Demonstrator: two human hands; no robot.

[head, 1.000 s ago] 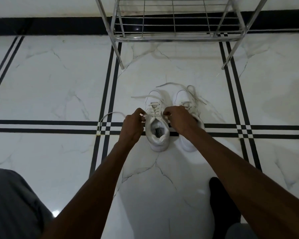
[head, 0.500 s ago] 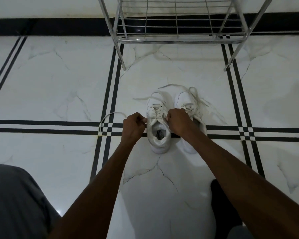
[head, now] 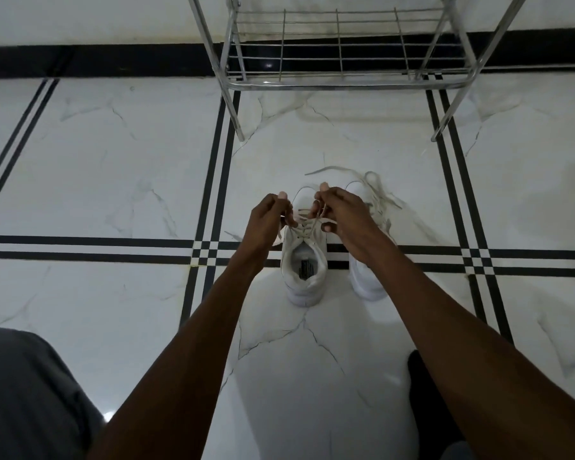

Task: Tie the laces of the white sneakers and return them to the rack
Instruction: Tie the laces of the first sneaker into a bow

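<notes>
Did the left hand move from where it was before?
Yes. The left hand moved up and forward along the white sneaker, away from the black floor stripes, toward the metal rack.

sneakers [head: 304,270] side by side on floor [head: 113,161], rack [head: 346,83] behind

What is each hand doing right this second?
Left hand: closed, pinching a lace of the left sneaker.
Right hand: closed, pinching that sneaker's other lace.
</notes>
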